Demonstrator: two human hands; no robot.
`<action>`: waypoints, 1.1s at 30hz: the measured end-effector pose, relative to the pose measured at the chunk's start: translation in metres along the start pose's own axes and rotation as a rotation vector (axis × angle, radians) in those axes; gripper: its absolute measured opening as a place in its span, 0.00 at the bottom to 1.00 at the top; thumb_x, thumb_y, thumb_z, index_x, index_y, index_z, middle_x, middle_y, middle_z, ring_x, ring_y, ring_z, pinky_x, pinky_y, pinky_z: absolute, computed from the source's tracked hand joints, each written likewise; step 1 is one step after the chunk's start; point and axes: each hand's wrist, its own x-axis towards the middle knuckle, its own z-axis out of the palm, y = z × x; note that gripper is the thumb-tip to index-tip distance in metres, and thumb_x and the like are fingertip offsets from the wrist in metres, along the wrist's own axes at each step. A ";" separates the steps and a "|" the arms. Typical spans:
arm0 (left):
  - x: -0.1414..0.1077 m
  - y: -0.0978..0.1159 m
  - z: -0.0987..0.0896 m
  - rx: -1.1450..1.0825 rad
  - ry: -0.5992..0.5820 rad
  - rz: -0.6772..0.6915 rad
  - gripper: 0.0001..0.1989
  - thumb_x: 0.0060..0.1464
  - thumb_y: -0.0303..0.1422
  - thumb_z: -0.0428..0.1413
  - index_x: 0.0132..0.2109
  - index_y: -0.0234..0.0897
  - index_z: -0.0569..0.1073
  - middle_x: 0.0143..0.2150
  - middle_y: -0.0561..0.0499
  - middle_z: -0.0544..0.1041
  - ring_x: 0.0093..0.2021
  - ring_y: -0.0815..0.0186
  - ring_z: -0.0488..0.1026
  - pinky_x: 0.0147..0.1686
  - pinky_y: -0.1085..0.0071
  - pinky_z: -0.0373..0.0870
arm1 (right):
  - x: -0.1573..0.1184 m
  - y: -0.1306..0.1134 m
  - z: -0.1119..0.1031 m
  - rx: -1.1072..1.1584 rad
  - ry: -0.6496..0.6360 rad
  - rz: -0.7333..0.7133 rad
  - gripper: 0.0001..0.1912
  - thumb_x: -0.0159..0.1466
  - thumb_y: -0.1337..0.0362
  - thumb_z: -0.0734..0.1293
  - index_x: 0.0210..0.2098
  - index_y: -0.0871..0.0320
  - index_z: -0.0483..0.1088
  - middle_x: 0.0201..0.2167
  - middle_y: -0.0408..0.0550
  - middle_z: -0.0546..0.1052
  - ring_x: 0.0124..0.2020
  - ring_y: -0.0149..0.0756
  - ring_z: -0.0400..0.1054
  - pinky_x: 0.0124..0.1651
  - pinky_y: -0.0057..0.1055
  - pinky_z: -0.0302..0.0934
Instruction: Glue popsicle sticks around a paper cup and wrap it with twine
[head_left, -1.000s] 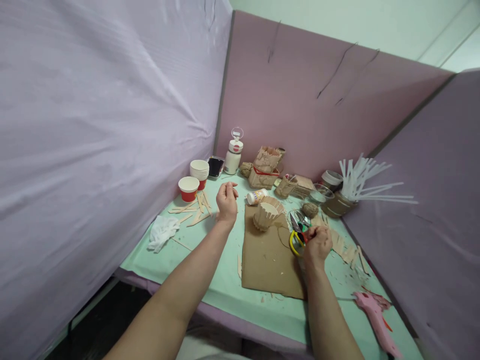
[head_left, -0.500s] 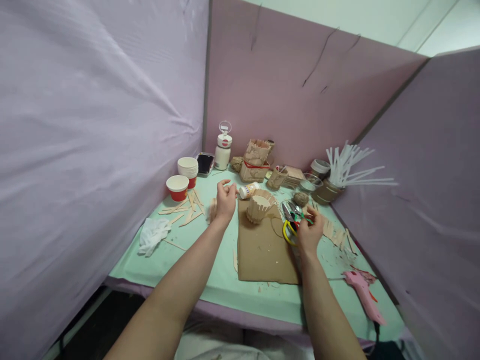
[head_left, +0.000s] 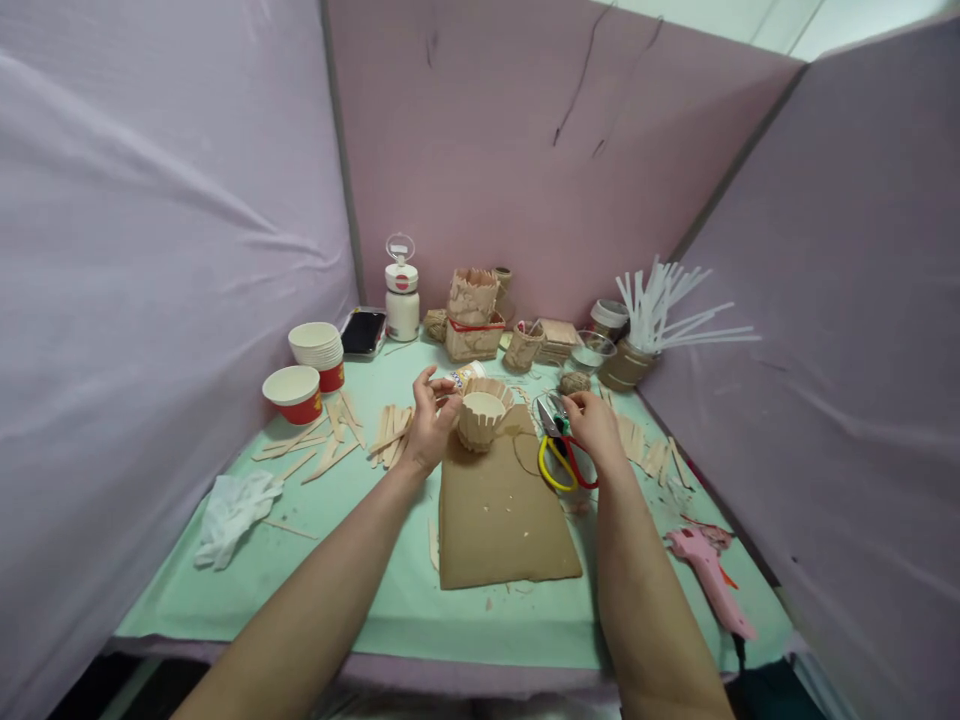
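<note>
A paper cup ringed with upright wooden sticks (head_left: 480, 432) stands at the back of a brown cardboard sheet (head_left: 510, 530). At its left side is my left hand (head_left: 435, 425), fingers apart and thumb close to the rim; whether they touch I cannot tell. My right hand (head_left: 596, 430) reaches over scissors with yellow and red handles (head_left: 556, 472). Its fingertips are pinched together near the scissor blades and a ball of twine (head_left: 575, 383); what is between them is too small to make out. Behind the cup lies a white bottle (head_left: 469, 374).
Loose craft sticks (head_left: 391, 432) and red paper cups (head_left: 294, 398) are on the left, with a crumpled tissue (head_left: 236, 515). A pink glue gun (head_left: 712, 580) lies at the right edge. Along the back stand a white flask (head_left: 403, 305), wrapped boxes (head_left: 474, 325) and white glue sticks (head_left: 656, 310).
My left hand has come beside the stick-covered cup. My right hand has shifted farther back, towards the twine ball, and its fingers have drawn together. The whole view has turned slightly.
</note>
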 end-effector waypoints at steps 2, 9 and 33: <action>0.000 -0.002 -0.001 0.010 -0.064 -0.016 0.43 0.50 0.56 0.60 0.65 0.44 0.54 0.54 0.44 0.66 0.57 0.57 0.67 0.60 0.56 0.63 | -0.005 0.003 -0.001 -0.038 -0.062 0.006 0.17 0.66 0.55 0.62 0.38 0.59 0.78 0.39 0.55 0.81 0.42 0.44 0.72 0.44 0.35 0.59; -0.001 -0.005 0.000 0.092 -0.034 0.009 0.47 0.48 0.61 0.58 0.68 0.45 0.53 0.58 0.43 0.65 0.62 0.54 0.64 0.61 0.56 0.62 | -0.041 0.003 -0.030 -0.278 -0.217 0.052 0.25 0.61 0.45 0.69 0.47 0.60 0.72 0.46 0.58 0.78 0.49 0.49 0.71 0.43 0.34 0.59; 0.000 -0.006 0.001 0.191 0.067 -0.066 0.29 0.58 0.45 0.55 0.63 0.46 0.58 0.53 0.47 0.69 0.55 0.59 0.69 0.56 0.60 0.67 | -0.084 0.017 -0.085 -0.434 -0.234 0.385 0.13 0.66 0.59 0.62 0.48 0.57 0.65 0.40 0.58 0.80 0.40 0.48 0.75 0.35 0.33 0.57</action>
